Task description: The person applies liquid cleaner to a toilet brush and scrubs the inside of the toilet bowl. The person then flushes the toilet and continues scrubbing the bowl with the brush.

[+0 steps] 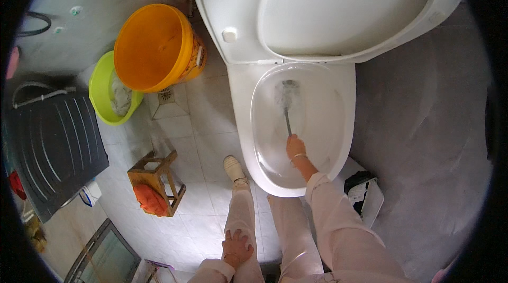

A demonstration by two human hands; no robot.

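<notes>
My right hand [295, 148] is closed around the handle of a toilet brush [288, 121], inside the bowl of a white toilet [317, 136]. The brush head sits low at the far end of the bowl, blurred amid what looks like foamy water. Behind the bowl, the lid and seat [345, 9] are raised. My left hand [237, 246] rests on my left leg, its fingers apart and holding nothing.
An orange bucket [149, 47] and a lime-green basin [104, 102] with pale cloth stand left of the toilet, near a floor drain [166, 94]. A wooden stool [149, 172] bears an orange cloth [150, 200]. A waste bin [372, 201] stands right, beside the grey wall [416, 124].
</notes>
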